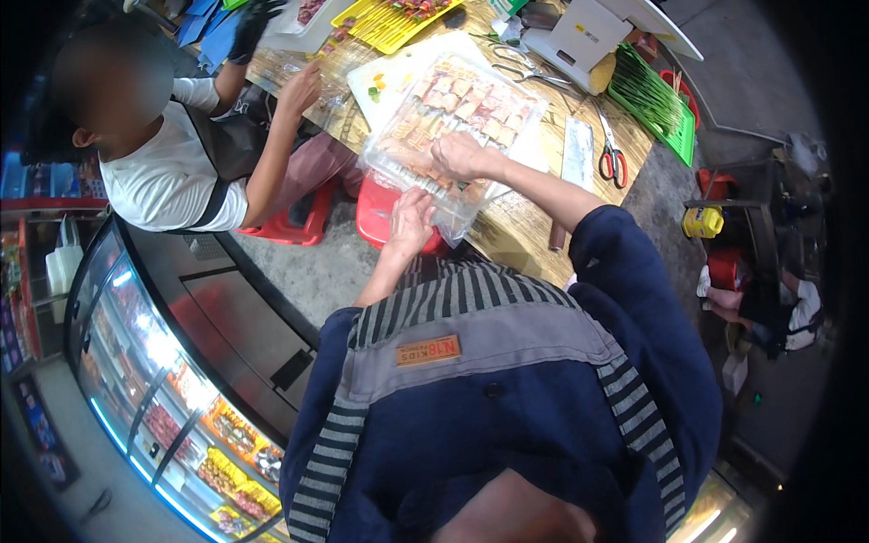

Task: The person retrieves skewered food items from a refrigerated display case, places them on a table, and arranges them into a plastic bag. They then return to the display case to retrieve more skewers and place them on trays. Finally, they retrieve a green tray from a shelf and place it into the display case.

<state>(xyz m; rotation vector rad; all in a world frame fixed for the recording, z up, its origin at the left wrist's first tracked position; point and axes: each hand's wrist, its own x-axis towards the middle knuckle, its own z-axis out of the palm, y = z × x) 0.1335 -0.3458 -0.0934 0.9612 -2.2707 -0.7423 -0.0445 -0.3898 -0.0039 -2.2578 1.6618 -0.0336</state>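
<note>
In front of me at the table's near edge lies a clear plastic bag (457, 217) around a flat tray of pale and pink meat pieces (471, 100), set in rows. My left hand (412, 220) is at the bag's near left corner, its fingers bent against the plastic edge and seemingly gripping it. Over the near part of the meat, my right hand (460, 156) is closed with knuckles up. What its fingers hold is hidden beneath it. A white cutting board (367, 80) with small bits of vegetable lies partly under the bag.
Right of the bag lie a cleaver (577, 156) and red-handled scissors (614, 167). Beyond are more scissors (534, 74), a white scale (579, 41), and green stalks (647, 90) on a green tray. A co-worker (181, 154) sits left, near a yellow tray of skewers (389, 36). A red stool (371, 213) stands below.
</note>
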